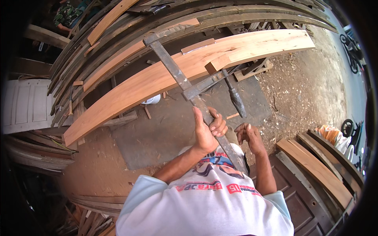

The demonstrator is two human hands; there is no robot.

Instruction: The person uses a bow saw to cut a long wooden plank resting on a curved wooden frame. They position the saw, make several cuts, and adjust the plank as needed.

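Note:
A long metal bar clamp [170, 65] slants from the far stacked boards toward my body. My left hand [207, 129] is wrapped round its bar, just below the sliding jaw. The clamp's dark screw handle [236, 101] hangs from that jaw's outer end. My right hand [251, 137] is near the handle, apart from it, with fingers curled and nothing visible in them. Under the clamp lies a long, pale wooden plank [138, 87], reaching across the view. A small wood block [217, 64] sits at the plank's near edge beside the screw. A thin wooden strip [198, 46] rests on the plank.
Weathered boards [236, 17] are stacked beyond the plank. A white panel door [25, 104] stands at the left; a brown panelled door [291, 196] and more planks [315, 169] lie at right. Wood chips litter the ground [293, 90]. Motorbikes [351, 53] stand at far right; a person's arm [63, 27] shows at upper left.

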